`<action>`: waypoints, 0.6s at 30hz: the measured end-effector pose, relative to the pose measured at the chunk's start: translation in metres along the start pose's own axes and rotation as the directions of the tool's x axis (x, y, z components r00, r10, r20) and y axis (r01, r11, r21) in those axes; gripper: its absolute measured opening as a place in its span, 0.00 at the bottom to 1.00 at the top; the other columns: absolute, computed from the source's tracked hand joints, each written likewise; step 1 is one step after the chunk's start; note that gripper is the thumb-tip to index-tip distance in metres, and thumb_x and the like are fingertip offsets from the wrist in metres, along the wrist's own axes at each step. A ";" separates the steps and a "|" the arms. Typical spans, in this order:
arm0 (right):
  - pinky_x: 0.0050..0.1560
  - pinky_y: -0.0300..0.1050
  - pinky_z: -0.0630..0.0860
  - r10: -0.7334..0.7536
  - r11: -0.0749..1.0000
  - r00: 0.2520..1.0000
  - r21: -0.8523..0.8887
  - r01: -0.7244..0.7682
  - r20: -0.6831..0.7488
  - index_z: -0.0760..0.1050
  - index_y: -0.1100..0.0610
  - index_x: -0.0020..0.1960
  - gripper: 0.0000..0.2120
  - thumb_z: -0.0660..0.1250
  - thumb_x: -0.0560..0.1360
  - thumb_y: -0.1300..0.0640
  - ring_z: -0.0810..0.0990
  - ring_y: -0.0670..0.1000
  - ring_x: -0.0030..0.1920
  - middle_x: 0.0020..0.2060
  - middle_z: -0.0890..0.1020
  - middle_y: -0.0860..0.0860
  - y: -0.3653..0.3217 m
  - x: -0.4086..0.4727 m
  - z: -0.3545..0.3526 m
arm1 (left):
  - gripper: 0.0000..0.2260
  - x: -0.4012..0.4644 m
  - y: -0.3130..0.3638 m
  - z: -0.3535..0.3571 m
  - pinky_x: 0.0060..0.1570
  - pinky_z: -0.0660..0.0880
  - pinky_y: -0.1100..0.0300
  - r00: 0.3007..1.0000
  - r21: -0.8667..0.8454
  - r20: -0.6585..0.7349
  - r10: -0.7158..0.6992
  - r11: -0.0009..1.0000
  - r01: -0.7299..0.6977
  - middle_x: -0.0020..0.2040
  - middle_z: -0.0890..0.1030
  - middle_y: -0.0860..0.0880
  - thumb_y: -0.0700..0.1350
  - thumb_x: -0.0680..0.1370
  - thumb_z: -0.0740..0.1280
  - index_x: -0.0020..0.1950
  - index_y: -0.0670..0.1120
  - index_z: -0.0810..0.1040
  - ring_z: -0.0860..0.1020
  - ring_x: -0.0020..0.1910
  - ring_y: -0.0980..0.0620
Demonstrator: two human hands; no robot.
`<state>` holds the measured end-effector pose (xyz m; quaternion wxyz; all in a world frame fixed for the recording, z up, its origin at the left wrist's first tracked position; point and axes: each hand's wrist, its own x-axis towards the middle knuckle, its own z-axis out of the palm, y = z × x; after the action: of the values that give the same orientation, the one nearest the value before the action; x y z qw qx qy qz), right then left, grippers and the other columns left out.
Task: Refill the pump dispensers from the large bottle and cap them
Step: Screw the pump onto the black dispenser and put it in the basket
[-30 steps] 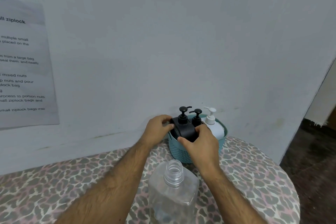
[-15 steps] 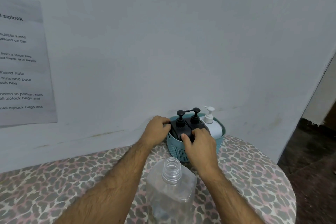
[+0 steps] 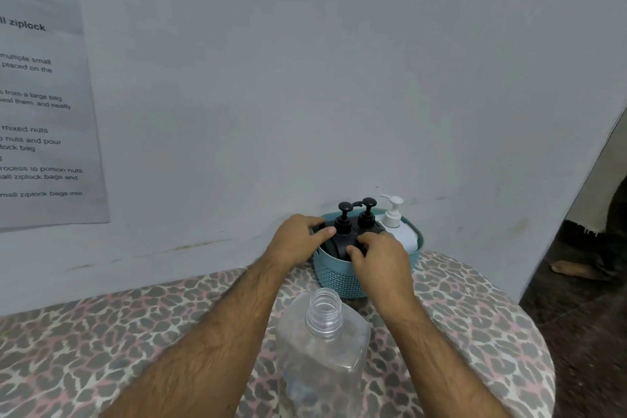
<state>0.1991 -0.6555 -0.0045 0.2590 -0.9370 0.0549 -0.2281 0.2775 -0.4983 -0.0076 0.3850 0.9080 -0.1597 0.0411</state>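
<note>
A small round teal plastic basket (image 3: 334,273) with little holes in its side sits on a table with a leopard-spot cloth (image 3: 101,332), close to a pale grey wall (image 3: 305,78). Three pump dispensers stand up straight inside the basket. Two are black and one is white.

The left black pump dispenser (image 3: 343,231) and the right black pump dispenser (image 3: 367,219) stand side by side, touching or almost touching. The white pump dispenser (image 3: 397,224) stands just beside them on the right. All three have their pump tops on.

The left hand (image 3: 298,241) is at the left side of the basket. Its fingers curl over the rim and around the left black dispenser, and its thumb presses on the front of that bottle. The right hand (image 3: 383,261) reaches in from the front. Its fingers are bent and rest on the shoulders of the black bottles. I cannot tell for sure if it grips one or only touches it.

A large clear plastic bottle (image 3: 322,349) with a square body stands on the cloth in front of the basket, between the two arms. It has no cap, and its round neck is open.

A sheet of paper with printed words (image 3: 40,105) hangs on the wall at the left.
</note>
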 end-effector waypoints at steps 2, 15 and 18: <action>0.47 0.46 0.74 -0.007 1.000 1.000 0.010 0.007 -0.007 0.82 0.54 0.49 0.08 0.68 0.77 0.50 0.77 0.51 0.46 0.46 0.79 0.51 0.000 0.000 0.000 | 0.17 0.000 -0.003 -0.001 0.38 0.67 0.68 1.000 -0.018 0.012 -0.022 1.000 0.022 0.50 0.84 0.56 0.58 0.78 0.67 0.63 0.53 0.82 0.78 0.44 0.62; 0.39 0.43 0.68 -0.024 0.999 1.000 0.026 0.024 0.004 0.81 0.55 0.42 0.07 0.69 0.76 0.53 0.76 0.49 0.38 0.34 0.78 0.47 0.002 0.003 -0.001 | 0.20 -0.006 -0.003 0.000 0.59 0.76 0.55 0.994 -0.100 0.076 -0.080 0.991 0.087 0.58 0.83 0.57 0.60 0.76 0.70 0.66 0.57 0.79 0.80 0.56 0.56; 0.41 0.43 0.70 -0.031 0.999 0.999 0.021 0.031 0.022 0.82 0.55 0.45 0.07 0.69 0.76 0.53 0.77 0.50 0.41 0.39 0.81 0.49 0.001 0.003 -0.002 | 0.20 -0.014 0.004 -0.002 0.60 0.75 0.53 0.997 -0.029 0.033 -0.064 0.997 0.065 0.60 0.82 0.55 0.59 0.77 0.68 0.68 0.57 0.77 0.79 0.59 0.53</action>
<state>0.2009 -0.6578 -0.0027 0.2659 -0.9374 0.0351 -0.2223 0.2632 -0.4960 -0.0055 0.3972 0.9073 -0.1373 0.0117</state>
